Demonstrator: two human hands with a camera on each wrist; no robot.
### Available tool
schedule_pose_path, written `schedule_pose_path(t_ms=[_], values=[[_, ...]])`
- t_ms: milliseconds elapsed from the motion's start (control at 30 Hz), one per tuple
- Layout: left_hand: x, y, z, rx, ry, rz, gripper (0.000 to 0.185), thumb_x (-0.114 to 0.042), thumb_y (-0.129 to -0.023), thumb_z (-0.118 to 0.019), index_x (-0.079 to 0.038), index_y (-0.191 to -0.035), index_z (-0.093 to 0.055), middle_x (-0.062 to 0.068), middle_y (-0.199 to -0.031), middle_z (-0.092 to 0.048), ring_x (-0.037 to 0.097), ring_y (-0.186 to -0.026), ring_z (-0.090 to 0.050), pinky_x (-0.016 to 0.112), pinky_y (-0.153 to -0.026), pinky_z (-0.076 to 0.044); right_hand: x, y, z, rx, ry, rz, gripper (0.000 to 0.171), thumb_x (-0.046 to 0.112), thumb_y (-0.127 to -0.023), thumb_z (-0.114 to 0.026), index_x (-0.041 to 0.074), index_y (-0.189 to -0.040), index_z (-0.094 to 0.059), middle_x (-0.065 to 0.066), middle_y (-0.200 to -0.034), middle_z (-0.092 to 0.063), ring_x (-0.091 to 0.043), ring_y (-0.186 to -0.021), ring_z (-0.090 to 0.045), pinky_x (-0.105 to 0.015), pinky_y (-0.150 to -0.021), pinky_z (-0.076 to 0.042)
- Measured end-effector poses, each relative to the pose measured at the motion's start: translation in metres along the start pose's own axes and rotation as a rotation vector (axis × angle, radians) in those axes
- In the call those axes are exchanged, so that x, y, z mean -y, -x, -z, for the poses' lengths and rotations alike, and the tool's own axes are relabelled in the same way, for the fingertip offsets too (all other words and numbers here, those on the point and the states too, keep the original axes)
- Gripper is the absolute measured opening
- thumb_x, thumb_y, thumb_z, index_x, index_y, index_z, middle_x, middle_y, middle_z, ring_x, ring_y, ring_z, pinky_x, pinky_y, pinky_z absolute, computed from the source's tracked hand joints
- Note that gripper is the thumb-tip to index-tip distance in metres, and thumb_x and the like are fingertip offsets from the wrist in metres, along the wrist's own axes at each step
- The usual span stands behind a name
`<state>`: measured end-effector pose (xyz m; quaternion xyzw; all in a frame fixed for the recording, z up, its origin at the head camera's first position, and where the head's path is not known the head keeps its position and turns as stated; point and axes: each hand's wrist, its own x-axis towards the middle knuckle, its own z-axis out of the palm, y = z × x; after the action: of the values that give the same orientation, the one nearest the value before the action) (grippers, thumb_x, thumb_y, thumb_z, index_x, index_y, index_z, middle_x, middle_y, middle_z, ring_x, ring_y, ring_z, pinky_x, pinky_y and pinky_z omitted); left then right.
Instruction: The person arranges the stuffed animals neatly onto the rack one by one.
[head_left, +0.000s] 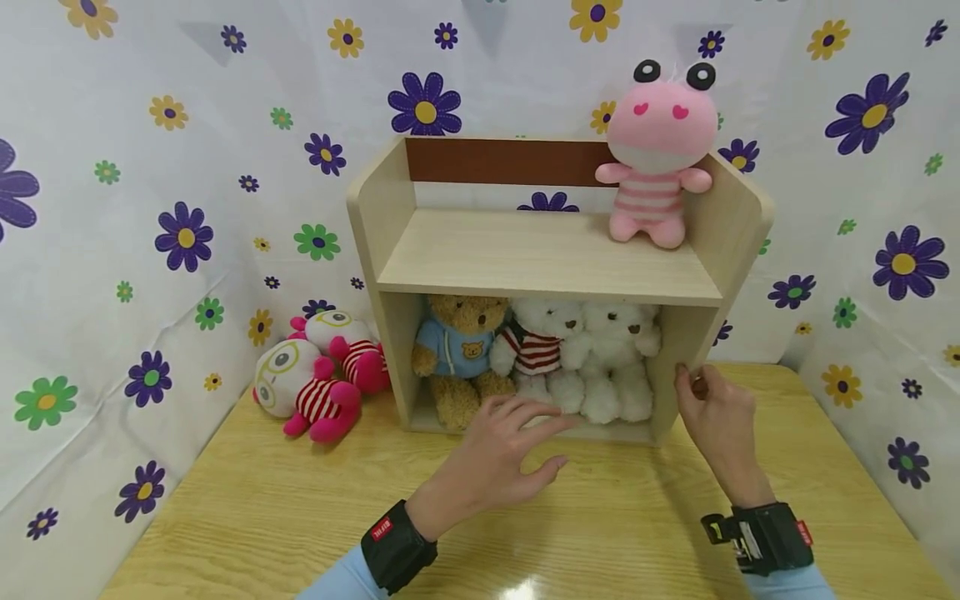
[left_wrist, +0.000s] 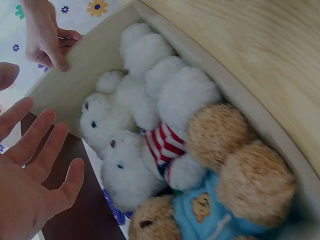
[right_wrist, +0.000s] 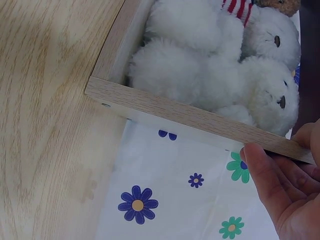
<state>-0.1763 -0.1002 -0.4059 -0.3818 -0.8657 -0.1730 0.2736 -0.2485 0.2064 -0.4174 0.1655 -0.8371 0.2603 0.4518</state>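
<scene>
Resting beside right hand (head_left: pixel 716 417): shelf (head_left: pixel 551 258)

Legible text was nearly absent. The left wristband (head_left: pixel 397 547) carried a small red tag (head_left: pixel 382 529) with white lettering, too small to be read. The right wristband (head_left: pixel 767 538) bore a like red tag (head_left: pixel 805 532), equally unreadable, and a white label (head_left: pixel 744 540) whose print could not be made out. No text, number or brand showed on the shelf (head_left: pixel 551 252), the toys or the backdrop.
</scene>
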Motion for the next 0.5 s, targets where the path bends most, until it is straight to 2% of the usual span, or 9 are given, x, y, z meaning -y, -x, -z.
schedule_pose_path(t_ms=[300, 500], values=[[0.017, 0.031, 0.012, 0.031, 0.02, 0.1, 0.041, -0.035, -0.092, -0.075, -0.029, -0.132, -0.067, -0.004, -0.128, -0.068, 0.017, -0.118, -0.063, 0.049, -0.094, -0.05, -0.001, 0.0, 0.0, 0.001, 0.0, 0.007, 0.019, -0.001, -0.089, -0.07, -0.007, -0.072, -0.063, -0.019, -0.056, -0.065, -0.027, -0.042, -0.061, -0.029, -0.041, -0.043], [0.03, 0.054, 0.023, 0.005, -0.027, 0.181, 0.042, -0.033, -0.09, -0.076, -0.029, -0.131, -0.067, -0.005, -0.127, -0.069, 0.017, -0.117, -0.064, 0.05, -0.092, -0.048, -0.002, 0.002, 0.0, 0.003, 0.001, 0.007, 0.021, -0.001, -0.089, -0.07, -0.007, -0.071, -0.062, -0.02, -0.056, -0.065, -0.027, -0.042, -0.061, -0.029, -0.041, -0.044]])
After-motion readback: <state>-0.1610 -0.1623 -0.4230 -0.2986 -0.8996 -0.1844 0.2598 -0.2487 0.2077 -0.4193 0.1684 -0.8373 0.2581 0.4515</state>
